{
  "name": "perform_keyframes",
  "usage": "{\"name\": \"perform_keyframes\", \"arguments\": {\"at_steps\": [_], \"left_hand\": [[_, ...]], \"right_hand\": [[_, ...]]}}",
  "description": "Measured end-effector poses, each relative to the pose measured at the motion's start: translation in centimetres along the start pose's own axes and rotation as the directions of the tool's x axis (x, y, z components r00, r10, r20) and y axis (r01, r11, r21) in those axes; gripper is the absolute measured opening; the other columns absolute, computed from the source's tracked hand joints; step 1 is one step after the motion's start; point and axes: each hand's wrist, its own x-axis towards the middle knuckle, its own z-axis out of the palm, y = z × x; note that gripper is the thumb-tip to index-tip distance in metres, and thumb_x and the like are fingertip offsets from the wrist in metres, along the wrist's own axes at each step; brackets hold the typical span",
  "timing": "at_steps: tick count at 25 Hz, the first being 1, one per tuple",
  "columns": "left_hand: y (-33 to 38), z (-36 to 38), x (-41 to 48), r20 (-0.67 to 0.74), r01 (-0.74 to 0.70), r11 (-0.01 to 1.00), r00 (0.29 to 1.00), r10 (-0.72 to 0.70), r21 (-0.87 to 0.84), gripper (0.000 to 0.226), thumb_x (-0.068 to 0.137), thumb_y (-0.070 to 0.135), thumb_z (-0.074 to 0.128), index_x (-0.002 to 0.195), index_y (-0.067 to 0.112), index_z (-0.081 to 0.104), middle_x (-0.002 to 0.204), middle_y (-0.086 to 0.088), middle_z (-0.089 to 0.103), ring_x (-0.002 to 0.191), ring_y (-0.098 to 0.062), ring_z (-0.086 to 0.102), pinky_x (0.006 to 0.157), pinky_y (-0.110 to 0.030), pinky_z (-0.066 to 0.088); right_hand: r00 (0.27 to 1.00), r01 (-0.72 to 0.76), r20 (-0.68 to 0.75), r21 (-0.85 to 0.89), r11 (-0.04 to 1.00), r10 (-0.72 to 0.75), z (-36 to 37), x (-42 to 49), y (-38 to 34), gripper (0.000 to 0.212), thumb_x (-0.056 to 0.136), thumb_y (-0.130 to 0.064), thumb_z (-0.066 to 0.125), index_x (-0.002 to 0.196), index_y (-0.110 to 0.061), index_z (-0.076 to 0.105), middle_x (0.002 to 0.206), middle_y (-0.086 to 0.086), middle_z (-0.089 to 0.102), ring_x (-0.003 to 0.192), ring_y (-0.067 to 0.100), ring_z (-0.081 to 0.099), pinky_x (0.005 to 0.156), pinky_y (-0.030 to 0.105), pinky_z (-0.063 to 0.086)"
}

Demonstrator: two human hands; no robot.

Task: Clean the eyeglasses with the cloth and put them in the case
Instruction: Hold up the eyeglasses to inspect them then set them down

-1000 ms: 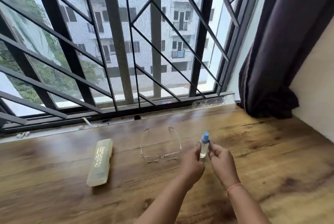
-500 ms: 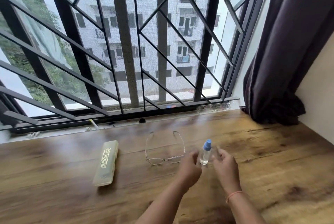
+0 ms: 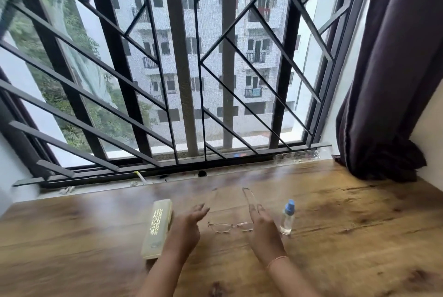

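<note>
Left hand (image 3: 185, 226) and right hand (image 3: 262, 227) are held open, empty, flanking eyeglasses (image 3: 230, 226) laid mid-desk (image 3: 347, 236). One temple is partly hidden by right fingers (image 3: 254, 211), the other blurred. Case (image 3: 157, 229) is seen left, spray bottle (image 3: 287, 217) right, window grille (image 3: 227, 76) beyond.

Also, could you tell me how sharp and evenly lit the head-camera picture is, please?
Head view: motion blur softens the left hand, right hand and the thin eyeglasses; the spray bottle and case read sharper; the wide lens bends the window grille toward the edges; daylight from the window leaves a pale sheen on the table's far edge.
</note>
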Motion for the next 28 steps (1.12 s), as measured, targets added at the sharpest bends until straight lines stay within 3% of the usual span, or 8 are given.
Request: {"name": "perform_keyframes", "arguments": {"at_steps": [3,8,11,15,18,22,25,28], "left_hand": [[-0.4,1.1,-0.7,0.021,0.003,1.0,1.0,-0.003,-0.006,0.054,0.067,-0.007,0.048,0.114,0.015,0.063,0.129,-0.005,0.054,0.119,-0.013,0.053,0.103,-0.015,0.033],[-0.5,2.6,-1.0,-0.075,0.006,0.999,0.997,-0.003,0.045,0.048,0.064,0.033,0.041,0.095,0.016,0.073,0.107,-0.004,0.066,0.091,-0.016,0.068,0.073,-0.026,0.056],[-0.6,2.5,-0.2,-0.095,-0.045,0.999,0.994,0.047,0.02,0.027,0.064,0.019,0.054,0.08,0.013,0.076,0.087,-0.009,0.071,0.073,-0.019,0.07,0.053,-0.03,0.056],[0.4,0.8,1.6,-0.162,-0.03,1.0,0.986,0.029,-0.006,0.03,0.067,-0.011,0.065,0.085,0.011,0.075,0.097,-0.01,0.071,0.086,-0.022,0.069,0.078,-0.034,0.056],[2.3,-2.1,3.8,-0.31,-0.108,0.994,0.945,0.102,-0.004,0.024,0.068,-0.007,0.068,0.084,0.01,0.075,0.091,-0.008,0.072,0.082,-0.023,0.07,0.073,-0.023,0.052],[5.4,-7.0,7.1,-0.411,-0.278,0.96,0.873,0.264,0.026,0.025,0.074,-0.005,0.066,0.095,0.008,0.072,0.093,-0.009,0.073,0.086,-0.02,0.069,0.079,-0.018,0.046],[7.5,-9.8,8.8,-0.504,-0.353,0.934,0.797,0.333,0.06,0.022,0.079,-0.001,0.064,0.1,0.003,0.07,0.095,-0.014,0.071,0.086,-0.023,0.069,0.081,-0.025,0.049],[9.0,-11.7,9.6,-0.576,-0.431,0.895,0.706,0.412,0.112,0.019,0.078,0.005,0.062,0.095,0.002,0.071,0.089,-0.014,0.072,0.08,-0.023,0.07,0.076,-0.025,0.051]], "right_hand": [[0.989,-0.07,0.128,-0.01,0.998,0.07,-0.3,0.0,-0.4,0.06,0.089,0.001,0.04,0.144,-0.011,0.023,0.155,0.01,0.014,0.138,0.021,0.029,0.108,0.013,0.014],[0.969,-0.202,0.155,0.035,0.979,0.194,-0.3,0.1,-0.1,0.057,0.081,0.011,0.035,0.135,-0.007,0.041,0.15,0.016,0.029,0.128,0.027,0.043,0.101,0.02,0.032],[0.951,-0.287,0.153,0.106,0.952,0.27,-0.7,0.7,-0.6,0.029,0.085,-0.001,0.049,0.113,0.004,0.059,0.142,0.02,0.04,0.122,0.03,0.05,0.094,0.023,0.038],[0.948,-0.317,0.069,0.142,0.938,0.31,-2.0,2.5,-2.1,0.019,0.084,0.006,0.04,0.084,0.003,0.059,0.113,0.022,0.063,0.097,0.034,0.06,0.069,0.027,0.039],[0.955,-0.295,0.019,0.196,0.935,0.297,-4.6,4.7,-3.7,0.021,0.079,0.009,0.042,0.065,-0.003,0.053,0.082,0.023,0.065,0.073,0.028,0.054,0.057,0.028,0.029],[0.968,-0.204,-0.051,0.414,0.887,0.247,-9.9,8.7,-5.7,0.016,0.08,0.003,0.057,0.092,0.008,0.066,0.093,0.021,0.068,0.08,0.027,0.06,0.068,0.03,0.045],[0.965,-0.202,0.01,0.67,0.715,0.263,-14.2,11.2,-6.9,0.031,0.074,0.012,0.059,0.105,0.009,0.061,0.096,0.016,0.066,0.095,0.027,0.063,0.089,0.038,0.051],[0.973,-0.187,0.078,0.819,0.542,0.219,-17.3,11.6,-7.6,0.036,0.077,0.022,0.045,0.109,0.009,0.056,0.097,0.014,0.06,0.101,0.027,0.061,0.089,0.035,0.051]]}}
